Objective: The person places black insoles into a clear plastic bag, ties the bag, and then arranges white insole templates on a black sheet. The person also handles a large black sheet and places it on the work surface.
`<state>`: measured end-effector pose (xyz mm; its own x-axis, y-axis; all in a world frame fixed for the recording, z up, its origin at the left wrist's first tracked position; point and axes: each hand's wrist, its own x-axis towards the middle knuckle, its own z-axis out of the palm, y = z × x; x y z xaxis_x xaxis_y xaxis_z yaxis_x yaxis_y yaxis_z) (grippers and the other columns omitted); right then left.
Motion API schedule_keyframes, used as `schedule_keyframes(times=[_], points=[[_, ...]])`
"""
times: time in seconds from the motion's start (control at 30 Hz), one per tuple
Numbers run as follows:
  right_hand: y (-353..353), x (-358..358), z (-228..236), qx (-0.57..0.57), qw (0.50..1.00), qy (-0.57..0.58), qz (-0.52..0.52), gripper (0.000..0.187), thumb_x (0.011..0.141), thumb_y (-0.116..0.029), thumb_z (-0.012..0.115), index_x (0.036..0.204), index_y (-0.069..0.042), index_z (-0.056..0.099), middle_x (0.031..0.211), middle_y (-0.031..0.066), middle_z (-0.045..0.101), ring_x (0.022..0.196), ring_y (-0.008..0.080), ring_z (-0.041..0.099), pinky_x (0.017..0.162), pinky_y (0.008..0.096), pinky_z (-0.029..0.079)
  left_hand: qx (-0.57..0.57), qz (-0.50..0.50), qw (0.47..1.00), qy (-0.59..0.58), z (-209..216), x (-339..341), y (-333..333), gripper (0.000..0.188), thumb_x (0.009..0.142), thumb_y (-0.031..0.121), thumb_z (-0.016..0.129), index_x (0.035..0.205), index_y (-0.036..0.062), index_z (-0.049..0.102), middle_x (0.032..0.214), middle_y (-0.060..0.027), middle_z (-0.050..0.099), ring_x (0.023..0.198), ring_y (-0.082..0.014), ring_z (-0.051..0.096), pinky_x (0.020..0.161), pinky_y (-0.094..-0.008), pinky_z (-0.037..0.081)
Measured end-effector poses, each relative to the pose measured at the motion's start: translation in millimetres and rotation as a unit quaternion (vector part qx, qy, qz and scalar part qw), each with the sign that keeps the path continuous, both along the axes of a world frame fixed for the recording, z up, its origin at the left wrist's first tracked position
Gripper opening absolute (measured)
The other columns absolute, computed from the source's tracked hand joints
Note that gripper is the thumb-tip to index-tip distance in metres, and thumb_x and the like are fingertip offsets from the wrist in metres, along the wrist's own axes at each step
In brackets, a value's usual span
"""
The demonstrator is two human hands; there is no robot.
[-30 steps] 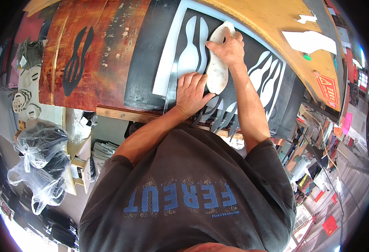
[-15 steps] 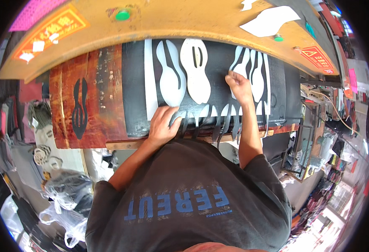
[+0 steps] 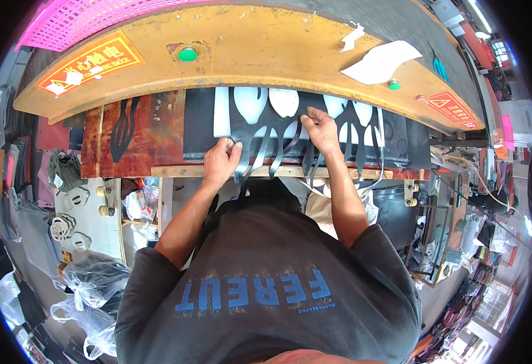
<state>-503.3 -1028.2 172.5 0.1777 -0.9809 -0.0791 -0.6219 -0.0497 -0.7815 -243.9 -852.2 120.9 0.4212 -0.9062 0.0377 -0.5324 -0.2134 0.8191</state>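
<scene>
A black sheet with curved cut-outs lies over a white board; white shows through the openings. Along its near edge, narrow black strips curl over the front of the bench. My left hand has thumb and forefinger pinched on the sheet's near edge, beside the leftmost strip. Further right, my right hand is closed just above the strips, beside a cream slotted template; what its fingertips hold is hidden. A black slotted piece lies on the reddish board to the left.
A yellow machine beam with green buttons overhangs the bench and hides the far part of the sheet. White paper and a pink basket rest on top. A wooden edge runs along the bench front; plastic bags lie lower left.
The sheet's visible cut-outs and the template sit further under the beam. My right hand has moved left and nearer me; my left has closed from a spread posture. The view has shifted too.
</scene>
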Motion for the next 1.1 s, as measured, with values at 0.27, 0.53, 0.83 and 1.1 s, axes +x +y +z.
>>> schedule_keyframes(times=[0.27, 0.53, 0.83, 1.1], points=[[6, 3, 3, -0.026, 1.0, -0.005, 0.014, 0.051, 0.097, -0.03, 0.077, 0.135, 0.003, 0.07, 0.128, 0.0213, 0.073, 0.114, 0.0253, 0.073, 0.099, 0.0354, 0.057, 0.04, 0.004, 0.999, 0.035, 8, -6, 10, 0.032, 0.096, 0.031, 0.078, 0.087, 0.0048, 0.061, 0.069, -0.0093, 0.068, 0.064, -0.028, 0.068, 0.064, -0.0423, 0.053], [21, -11, 15, 0.034, 0.999, -0.023, -0.018, 0.049, 0.098, -0.023, 0.079, 0.136, 0.005, 0.069, 0.124, 0.0146, 0.076, 0.111, 0.0177, 0.071, 0.099, 0.0311, 0.056, -0.04, 0.004, 0.999, 0.023, 18, -33, 88, 0.02, 0.089, 0.013, 0.081, 0.091, 0.004, 0.064, 0.083, -0.0116, 0.067, 0.075, -0.0292, 0.065, 0.068, -0.0408, 0.053], [1, 8, -10, 0.044, 0.997, -0.053, 0.022, 0.049, 0.099, -0.015, 0.077, 0.139, 0.008, 0.064, 0.13, 0.0174, 0.067, 0.106, 0.0192, 0.072, 0.092, 0.0308, 0.059, -0.053, -0.107, 0.993, -0.019, 37, -96, 55, 0.072, 0.077, 0.032, 0.092, 0.136, 0.0036, 0.063, 0.115, -0.0128, 0.067, 0.1, -0.0327, 0.067, 0.081, -0.0436, 0.056], [-44, 29, -36, 0.002, 0.99, -0.025, 0.137, 0.052, 0.099, -0.018, 0.08, 0.143, 0.003, 0.065, 0.127, 0.0112, 0.064, 0.093, 0.0129, 0.064, 0.084, 0.0256, 0.055, -0.013, -0.108, 0.988, -0.113, 6, -123, 64, 0.092, 0.063, 0.035, 0.093, 0.142, -0.0016, 0.061, 0.098, -0.0086, 0.061, 0.083, -0.0272, 0.06, 0.065, -0.0402, 0.048]])
